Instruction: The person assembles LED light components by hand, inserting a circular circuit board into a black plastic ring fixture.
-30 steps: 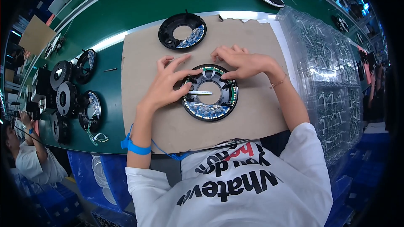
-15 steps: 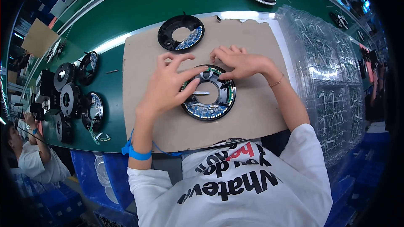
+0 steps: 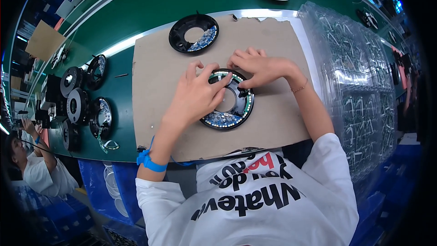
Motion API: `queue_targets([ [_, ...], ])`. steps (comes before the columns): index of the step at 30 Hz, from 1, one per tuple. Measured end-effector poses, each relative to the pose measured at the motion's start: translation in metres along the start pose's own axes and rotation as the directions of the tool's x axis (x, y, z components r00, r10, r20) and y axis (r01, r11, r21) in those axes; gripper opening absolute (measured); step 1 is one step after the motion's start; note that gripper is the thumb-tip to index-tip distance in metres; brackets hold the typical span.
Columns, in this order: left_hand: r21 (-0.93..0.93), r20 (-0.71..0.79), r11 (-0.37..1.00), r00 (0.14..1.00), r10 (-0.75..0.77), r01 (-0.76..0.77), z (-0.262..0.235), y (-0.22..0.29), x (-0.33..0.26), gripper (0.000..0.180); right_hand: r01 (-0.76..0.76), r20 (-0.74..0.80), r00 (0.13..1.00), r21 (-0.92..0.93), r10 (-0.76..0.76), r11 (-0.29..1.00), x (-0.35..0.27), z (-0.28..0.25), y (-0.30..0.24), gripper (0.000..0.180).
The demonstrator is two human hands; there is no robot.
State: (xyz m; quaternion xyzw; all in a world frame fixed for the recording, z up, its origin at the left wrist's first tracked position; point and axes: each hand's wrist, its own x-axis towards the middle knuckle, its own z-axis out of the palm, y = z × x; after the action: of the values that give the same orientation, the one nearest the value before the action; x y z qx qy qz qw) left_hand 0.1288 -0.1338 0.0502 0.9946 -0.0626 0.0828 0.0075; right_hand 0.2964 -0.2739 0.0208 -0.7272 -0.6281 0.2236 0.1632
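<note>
Beneath the left hand's (image 3: 195, 94) fingers lies the ring-shaped black housing (image 3: 240, 105); whether they pinch anything I cannot tell. The right hand's (image 3: 263, 68) fingers, curled and parted from the thumb, are at its upper rim. Beyond both hands' fingers, a second ring housing (image 3: 179, 34) rests on the cardboard sheet (image 3: 277, 123); farther right of them stand clear plastic trays (image 3: 339, 89).

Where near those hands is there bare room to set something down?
Cardboard is bare left of the left hand, and between the near ring and the right forearm. Crowded: black rings on the green table at left, clear trays right of the cardboard.
</note>
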Motion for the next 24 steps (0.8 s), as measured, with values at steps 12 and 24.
queue_targets([
  [12, -0.080, 0.004, 0.993, 0.996, -0.090, 0.090, -0.002, 0.001, -0.001, 0.026, -0.045, 0.053, 0.997, -0.046, 0.047, 0.998, -0.001, -0.003, -0.007, 0.049],
  [24, 0.081, -0.033, 0.994, 0.997, -0.067, 0.069, 0.001, 0.011, -0.005, 0.034, -0.036, 0.048, 0.998, -0.021, 0.037, 0.999, -0.005, -0.001, -0.001, 0.041],
])
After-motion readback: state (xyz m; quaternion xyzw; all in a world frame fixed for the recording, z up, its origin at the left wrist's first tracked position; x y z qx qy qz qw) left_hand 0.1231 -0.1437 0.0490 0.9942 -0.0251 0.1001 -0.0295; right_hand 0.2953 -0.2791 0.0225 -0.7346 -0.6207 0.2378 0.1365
